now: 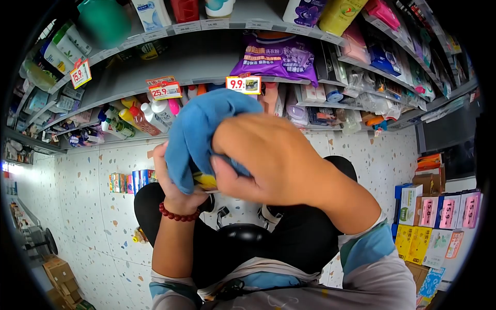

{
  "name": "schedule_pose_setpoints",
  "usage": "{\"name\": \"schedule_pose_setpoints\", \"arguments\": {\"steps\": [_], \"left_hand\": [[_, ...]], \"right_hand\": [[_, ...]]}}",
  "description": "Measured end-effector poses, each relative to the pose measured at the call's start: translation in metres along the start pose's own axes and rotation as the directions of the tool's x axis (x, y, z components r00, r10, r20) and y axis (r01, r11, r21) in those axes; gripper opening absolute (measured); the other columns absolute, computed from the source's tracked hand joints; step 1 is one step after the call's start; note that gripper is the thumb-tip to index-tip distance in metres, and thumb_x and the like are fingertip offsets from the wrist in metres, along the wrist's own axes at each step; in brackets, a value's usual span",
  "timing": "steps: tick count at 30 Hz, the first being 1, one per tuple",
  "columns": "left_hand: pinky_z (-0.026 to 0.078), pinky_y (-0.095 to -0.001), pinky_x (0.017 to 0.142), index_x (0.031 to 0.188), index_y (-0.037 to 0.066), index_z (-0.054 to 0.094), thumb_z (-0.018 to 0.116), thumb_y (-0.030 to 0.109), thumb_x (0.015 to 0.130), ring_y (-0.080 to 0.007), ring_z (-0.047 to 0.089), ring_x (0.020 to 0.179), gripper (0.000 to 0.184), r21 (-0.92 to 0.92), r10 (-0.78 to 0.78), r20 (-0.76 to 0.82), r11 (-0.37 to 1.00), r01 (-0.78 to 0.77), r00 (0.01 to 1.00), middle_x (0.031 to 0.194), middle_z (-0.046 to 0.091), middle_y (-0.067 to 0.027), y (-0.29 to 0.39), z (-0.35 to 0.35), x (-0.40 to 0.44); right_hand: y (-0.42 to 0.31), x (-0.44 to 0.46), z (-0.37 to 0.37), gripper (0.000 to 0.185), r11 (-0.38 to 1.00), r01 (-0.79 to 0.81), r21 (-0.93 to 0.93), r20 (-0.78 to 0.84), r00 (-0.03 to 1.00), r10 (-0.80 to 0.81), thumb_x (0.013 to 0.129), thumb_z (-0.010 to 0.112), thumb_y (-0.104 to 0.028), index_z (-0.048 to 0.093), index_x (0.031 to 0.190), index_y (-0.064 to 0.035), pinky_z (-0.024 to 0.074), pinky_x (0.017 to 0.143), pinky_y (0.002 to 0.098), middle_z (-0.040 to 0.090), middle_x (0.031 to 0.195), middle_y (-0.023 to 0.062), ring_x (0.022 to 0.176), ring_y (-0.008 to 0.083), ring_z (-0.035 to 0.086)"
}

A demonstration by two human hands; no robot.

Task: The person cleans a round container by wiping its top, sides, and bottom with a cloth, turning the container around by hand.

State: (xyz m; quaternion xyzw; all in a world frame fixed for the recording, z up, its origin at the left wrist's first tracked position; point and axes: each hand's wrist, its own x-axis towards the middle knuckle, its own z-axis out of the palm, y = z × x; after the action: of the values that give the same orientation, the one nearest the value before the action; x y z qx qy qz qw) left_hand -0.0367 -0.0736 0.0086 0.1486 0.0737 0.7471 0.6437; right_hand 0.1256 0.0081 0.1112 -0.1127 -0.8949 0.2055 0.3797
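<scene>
A blue cloth [188, 132] is bunched up in front of me, over an item with a partly yellow surface [205, 181]. That item is mostly hidden, so its kind does not show. My right hand [266, 155], somewhat blurred, is closed on the cloth, thumb bent underneath. My left hand [175, 188] wraps the item from the left and below, the cloth lying against its fingers. Behind my hands, a purple bag of washing powder [279, 57] lies on the middle shelf.
Shelves [170, 64] curve across the front, holding several bottles [150, 113] and price tags [244, 84]. Small boxes [132, 182] stand on the speckled floor [93, 217] at left. Stacked boxes [426, 222] are at right. My knees flank a black round seat [243, 233].
</scene>
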Motion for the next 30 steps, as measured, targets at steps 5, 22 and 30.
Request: {"name": "schedule_pose_setpoints", "arguments": {"steps": [5,22,30], "left_hand": [[0.047,-0.0437,0.109,0.142,0.005,0.051,0.034,0.049,0.099,-0.0299,0.059,0.126,0.064,0.023,-0.043,-0.107,0.999,0.045,0.993,0.14,0.06,-0.0151,-0.009,0.0,-0.009],[0.052,-0.046,0.1,0.134,0.008,0.059,0.039,0.054,0.098,-0.0292,0.063,0.116,0.062,-0.037,-0.126,-0.07,0.992,0.123,0.99,0.129,0.065,-0.0121,-0.005,0.004,-0.001],[0.052,-0.047,0.098,0.138,0.014,0.056,0.04,0.066,0.092,-0.0277,0.06,0.121,0.071,-0.083,-0.092,-0.13,0.993,0.081,0.987,0.138,0.06,-0.0085,0.002,0.017,0.001]], "right_hand": [[0.034,0.01,-0.017,0.017,0.952,-0.262,-0.161,-0.044,0.965,0.258,0.083,0.068,-0.02,0.061,0.089,-0.0055,0.0493,0.059,0.0454,0.063,0.074,0.015,0.068,0.0358,0.064],[0.031,0.013,-0.032,0.018,0.9,-0.435,-0.03,-0.005,0.901,0.435,0.089,0.066,-0.021,0.059,0.088,-0.0036,0.0455,0.055,0.0366,0.061,0.072,0.0134,0.06,0.0296,0.058],[0.049,-0.031,-0.015,0.064,0.356,-0.771,0.528,0.361,0.583,0.728,0.107,0.032,-0.054,0.063,0.129,-0.0022,0.0466,0.093,0.0254,0.065,0.118,0.0101,0.102,0.0139,0.06]]}}
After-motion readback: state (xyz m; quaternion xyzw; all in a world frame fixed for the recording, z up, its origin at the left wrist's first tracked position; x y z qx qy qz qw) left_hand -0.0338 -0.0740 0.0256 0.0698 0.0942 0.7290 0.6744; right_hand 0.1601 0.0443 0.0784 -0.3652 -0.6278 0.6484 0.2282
